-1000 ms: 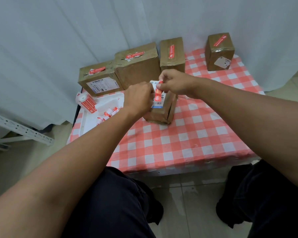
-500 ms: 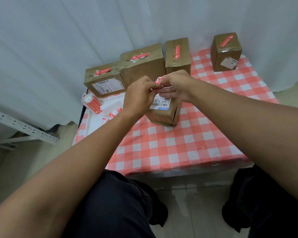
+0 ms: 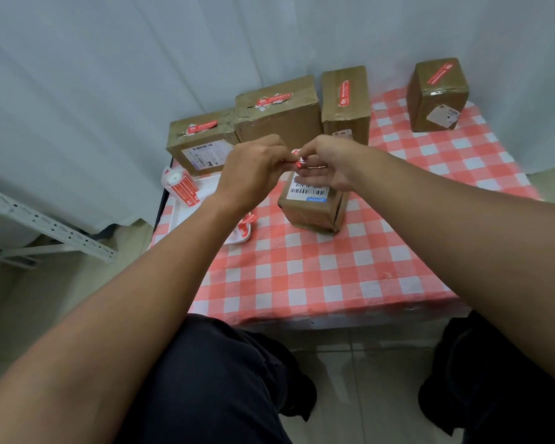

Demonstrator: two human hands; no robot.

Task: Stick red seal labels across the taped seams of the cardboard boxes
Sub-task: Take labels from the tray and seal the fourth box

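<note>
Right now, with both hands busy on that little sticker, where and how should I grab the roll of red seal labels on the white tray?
Grip the label roll across its round sides, coming from above with the left hand. It lies on its side at the far left of the white tray, its white core end facing up and away, so the curved printed body is the exposed part; the box behind it probably blocks a rear approach.

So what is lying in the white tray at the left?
In the white tray a roll of red seal labels lies at the far end and loose red label pieces at the near right corner. The left forearm covers the stretch between them.
</note>
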